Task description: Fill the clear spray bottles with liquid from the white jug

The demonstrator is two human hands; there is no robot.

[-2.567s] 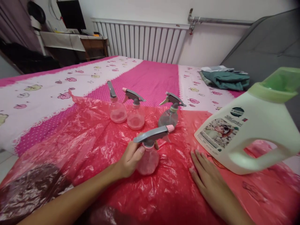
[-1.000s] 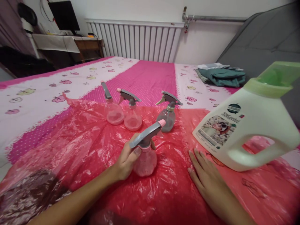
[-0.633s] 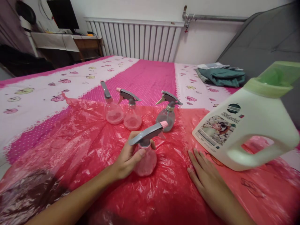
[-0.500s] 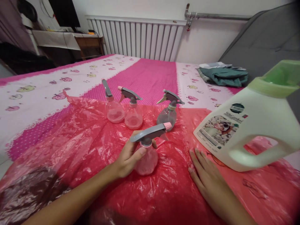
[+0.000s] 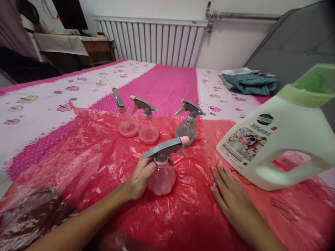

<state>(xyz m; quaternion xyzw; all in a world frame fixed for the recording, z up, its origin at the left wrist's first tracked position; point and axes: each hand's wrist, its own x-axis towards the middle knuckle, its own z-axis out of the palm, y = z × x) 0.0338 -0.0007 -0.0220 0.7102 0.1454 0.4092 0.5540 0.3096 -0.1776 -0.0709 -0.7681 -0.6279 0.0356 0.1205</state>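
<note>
My left hand [image 5: 141, 176] is wrapped round the neck and side of a clear spray bottle [image 5: 162, 179] with a grey and pink trigger head; it stands upright on red plastic sheeting [image 5: 193, 205]. Palm down, my right hand [image 5: 230, 191] lies flat on the sheeting, fingers stretched out, beside a large pale detergent jug [image 5: 282, 139] with a green cap. Behind the held bottle are a clear spray bottle [image 5: 148, 132] with a pink nozzle, another clear spray bottle [image 5: 127, 125] to its left, and a greyish spray bottle [image 5: 186, 130] to the right.
Under the sheeting is a bed with a pink and white patterned bedspread [image 5: 175, 83]. Folded clothes [image 5: 251, 83] lie at the back right by a grey headboard [image 5: 295, 45]. A white radiator [image 5: 154, 43] lines the wall, and a desk [image 5: 60, 43] with a monitor stands at the back left.
The held spray bottle and my left hand have shifted very slightly left, and my left thumb sits a little lower on the neck. My right hand stays in place.
</note>
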